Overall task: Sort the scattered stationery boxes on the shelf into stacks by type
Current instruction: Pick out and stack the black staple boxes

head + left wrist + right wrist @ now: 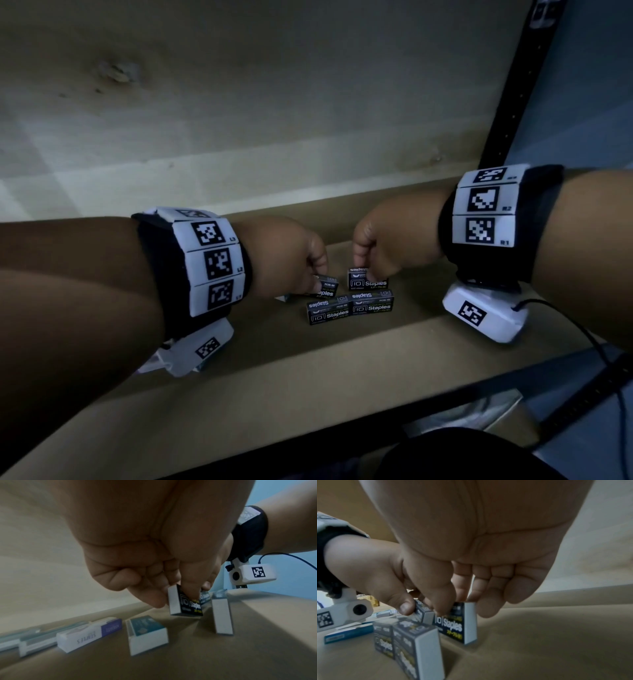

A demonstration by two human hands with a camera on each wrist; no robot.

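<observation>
Shelf (376,359): tan board under a pale back wall; carries every box in view
Left hand (284,255): fingers curled, thumb and fingertips pinching a black staples box (327,289); the left wrist view shows that box (186,601) tilted, and whether its lower corner touches the board I cannot tell
Right hand (383,246): fingers bent down onto the top of a second black staples box (368,281), thumb on the near face; box upright on the shelf
Front pair of black staples boxes (349,308): on the shelf side by side and touching, just in front of the two held boxes
Blue-and-white box (147,632): lies near the left hand's box
White-and-purple staples box (89,632): next along to the left, with more pale boxes beyond it, blurred
Step in hand: judged to be gathering the black type, one box per hand, at the grouping site
Progress: early; no box sits on another yet, other types unsorted
Next move calls for: lifting a held box clear and setting it square onto the front pair, edges aligned, without nudging the neighbours
Left wrist view only: the row of pale boxes, hidden behind the forearm in the head view
Right wrist view only: the right thumb (440,599) and fingers on the box (458,623)
Head view only: all four black boxes in one layout
</observation>
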